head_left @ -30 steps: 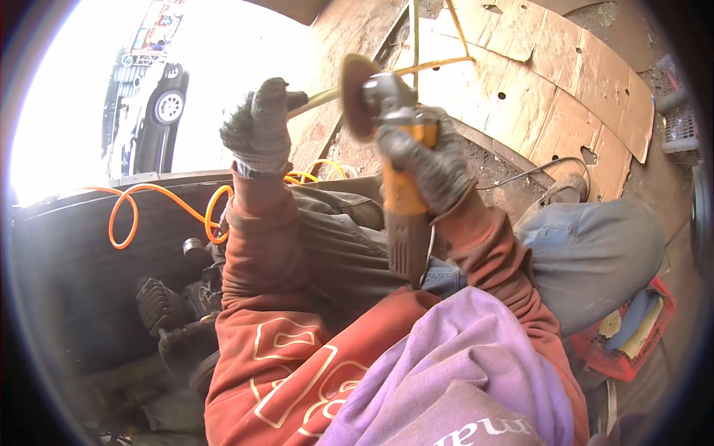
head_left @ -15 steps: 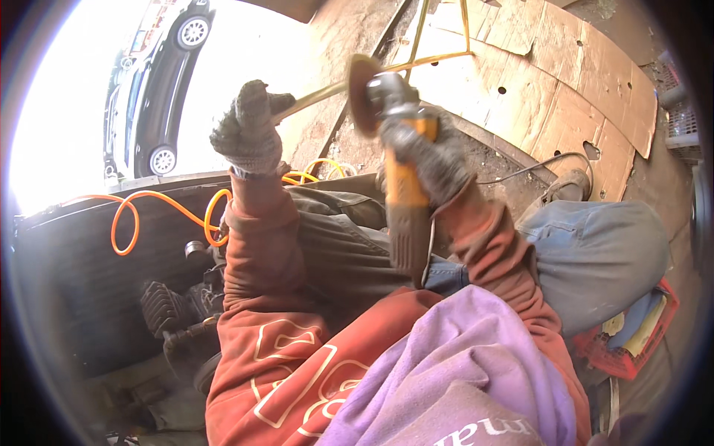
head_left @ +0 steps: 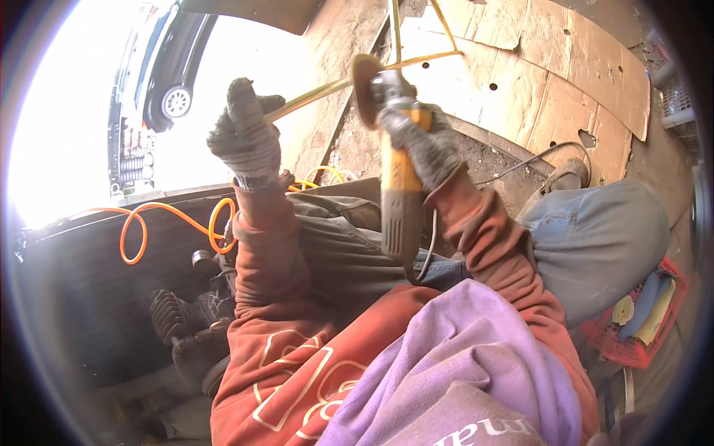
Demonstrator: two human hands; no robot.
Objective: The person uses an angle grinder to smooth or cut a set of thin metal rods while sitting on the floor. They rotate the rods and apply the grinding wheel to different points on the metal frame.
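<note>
Yellow rod (head_left: 312,95) bars hands; floor (cardboard (head_left: 550,82)) open.

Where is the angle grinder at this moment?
Head view, upper centre: the yellow angle grinder is gripped in the gloved right hand, its disc against a thin yellow rod held by the left hand.

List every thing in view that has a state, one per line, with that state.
Left hand: gloved, gripping the yellow rod.
Right hand: gloved, closed around the grinder body.
Angle grinder: raised, disc end up.
Grinder disc: against the rod.
Yellow rod: slanted, held at its left end.
Orange hose: looped, lying loose.
</note>
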